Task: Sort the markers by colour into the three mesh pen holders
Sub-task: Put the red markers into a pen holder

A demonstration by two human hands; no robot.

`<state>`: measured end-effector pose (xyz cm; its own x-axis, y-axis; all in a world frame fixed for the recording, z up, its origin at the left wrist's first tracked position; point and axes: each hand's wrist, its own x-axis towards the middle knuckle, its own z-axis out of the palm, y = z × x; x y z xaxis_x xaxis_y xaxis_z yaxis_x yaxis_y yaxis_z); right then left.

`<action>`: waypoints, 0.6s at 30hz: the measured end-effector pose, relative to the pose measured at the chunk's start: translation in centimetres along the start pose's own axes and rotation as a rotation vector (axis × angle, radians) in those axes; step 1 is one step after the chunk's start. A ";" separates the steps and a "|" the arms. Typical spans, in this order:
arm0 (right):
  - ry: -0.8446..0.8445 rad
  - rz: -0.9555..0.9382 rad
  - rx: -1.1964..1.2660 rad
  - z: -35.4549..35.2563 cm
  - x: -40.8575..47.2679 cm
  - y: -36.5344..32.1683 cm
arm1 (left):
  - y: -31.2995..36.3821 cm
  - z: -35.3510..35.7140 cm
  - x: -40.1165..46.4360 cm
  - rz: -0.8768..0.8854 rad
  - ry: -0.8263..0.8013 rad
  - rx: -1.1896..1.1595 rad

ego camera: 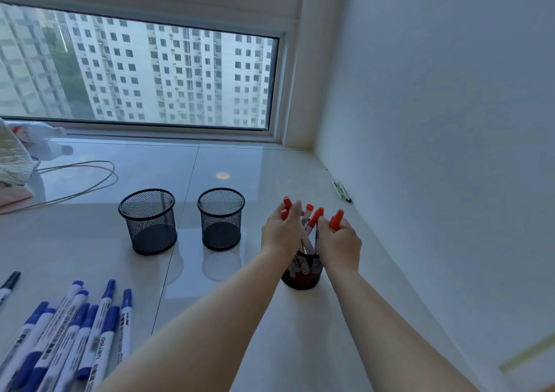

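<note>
Three black mesh pen holders stand in a row on the pale surface. The left holder [147, 221] and the middle holder [221, 219] look empty. The right holder [302, 270] has several red-capped markers [312, 218] standing in it. My left hand [280, 230] grips red markers on the bundle's left side, and my right hand [339, 241] grips red markers on its right side, both just above the holder's rim. Several blue-capped markers [75, 328] lie in a pile at the lower left. A black-capped marker [9, 285] shows at the left edge.
A grey cable [90, 181] loops across the surface at the left, beside cloth and a plastic bottle [39, 139]. A small dark pen-like item [341, 190] lies along the right wall. A window runs across the back.
</note>
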<state>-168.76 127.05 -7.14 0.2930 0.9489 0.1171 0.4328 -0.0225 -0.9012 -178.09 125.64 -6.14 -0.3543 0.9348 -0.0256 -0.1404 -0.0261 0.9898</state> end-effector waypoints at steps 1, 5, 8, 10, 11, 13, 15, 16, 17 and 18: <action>0.007 -0.013 0.013 -0.3 -0.2 0.0 | -0.1 0.1 -0.2 0.025 0.027 0.050; 0.036 -0.145 0.002 -0.8 -1.1 0.0 | -0.2 -0.1 -0.9 0.185 0.059 0.110; 0.055 -0.231 -0.081 -1.0 -1.3 0.2 | 0.0 -0.5 -1.0 0.304 0.035 0.214; 0.041 -0.248 -0.112 -1.0 -1.4 0.2 | -0.1 -0.9 -0.8 0.374 0.023 0.382; 0.025 -0.253 -0.123 -1.1 -1.4 0.2 | -0.1 -1.0 -0.7 0.381 0.017 0.452; 0.009 -0.265 -0.131 -1.2 -1.4 0.2 | -0.5 -1.2 -0.5 0.374 -0.005 0.529; 0.020 -0.282 -0.126 -1.3 -1.7 0.3 | -1.0 -1.3 -0.7 0.383 -0.025 0.564; 0.022 -0.292 -0.126 -1.3 -1.9 0.3 | -1.2 -1.3 -0.9 0.390 -0.032 0.573; 0.019 -0.295 -0.125 -1.3 -2.1 0.4 | -1.3 -1.3 -1.1 0.392 -0.040 0.582; 0.008 -0.289 -0.120 -1.4 -2.2 0.4 | -1.3 -1.3 -1.3 0.384 -0.052 0.593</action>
<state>-168.04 124.48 -7.14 0.1499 0.9190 0.3646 0.5969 0.2099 -0.7744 -178.67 124.02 -7.61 -0.2308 0.9143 0.3330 0.5181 -0.1742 0.8374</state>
